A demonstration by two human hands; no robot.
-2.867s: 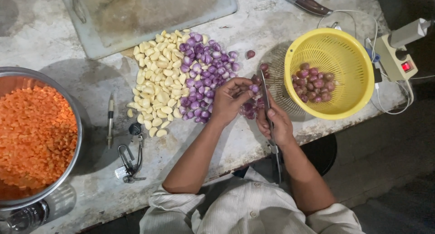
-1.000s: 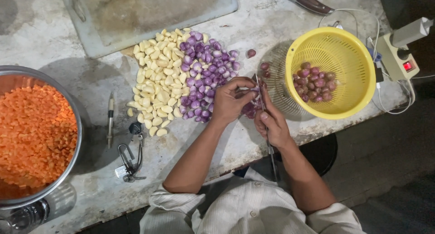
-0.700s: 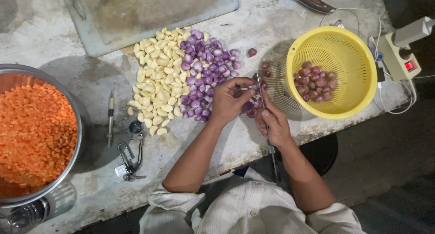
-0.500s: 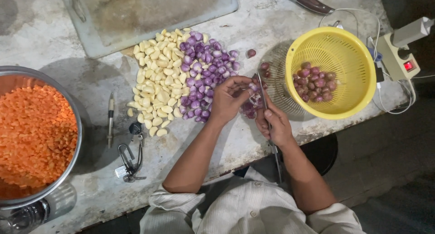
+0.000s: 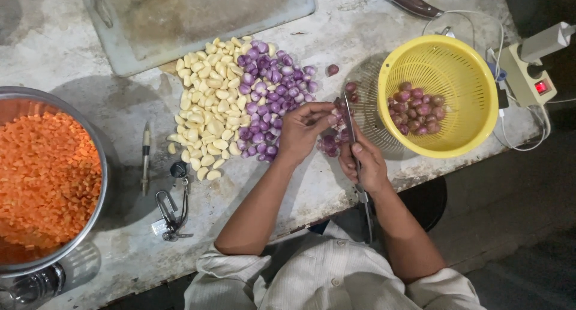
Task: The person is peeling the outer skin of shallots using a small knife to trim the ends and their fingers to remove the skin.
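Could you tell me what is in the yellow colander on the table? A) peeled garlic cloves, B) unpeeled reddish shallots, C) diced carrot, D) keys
B: the yellow colander holds a small heap of reddish, skin-on shallots, while the garlic lies on the table and the diced carrot fills the steel bowl.

The metal bowl (image 5: pixel 96 184) is cut off at left; fingers hide the held shallot (image 5: pixel 333 119).
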